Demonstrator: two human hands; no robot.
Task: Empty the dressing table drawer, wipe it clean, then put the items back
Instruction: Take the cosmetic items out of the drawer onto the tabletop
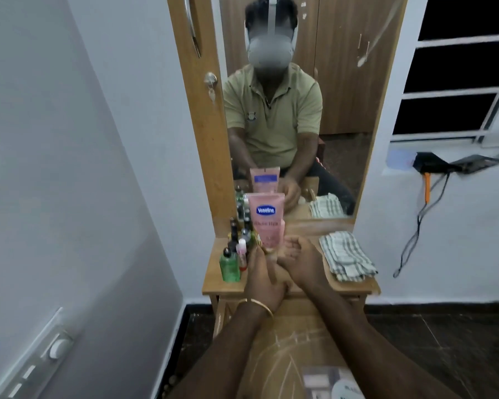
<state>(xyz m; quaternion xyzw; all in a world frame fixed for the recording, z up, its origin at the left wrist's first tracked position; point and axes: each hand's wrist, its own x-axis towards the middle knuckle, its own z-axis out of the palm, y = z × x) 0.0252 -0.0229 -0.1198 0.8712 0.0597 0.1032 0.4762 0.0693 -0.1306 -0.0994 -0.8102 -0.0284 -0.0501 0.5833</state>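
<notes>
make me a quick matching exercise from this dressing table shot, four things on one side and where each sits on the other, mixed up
Things:
1. Vaseline tube
2. green bottle
3. checked cloth
4. gold bangle

Places:
A. on the left wrist
B. right side of the tabletop
C. upright at the back, by the mirror
D. front left of the tabletop

Pairs: 1-C, 2-D, 3-B, 4-A
</notes>
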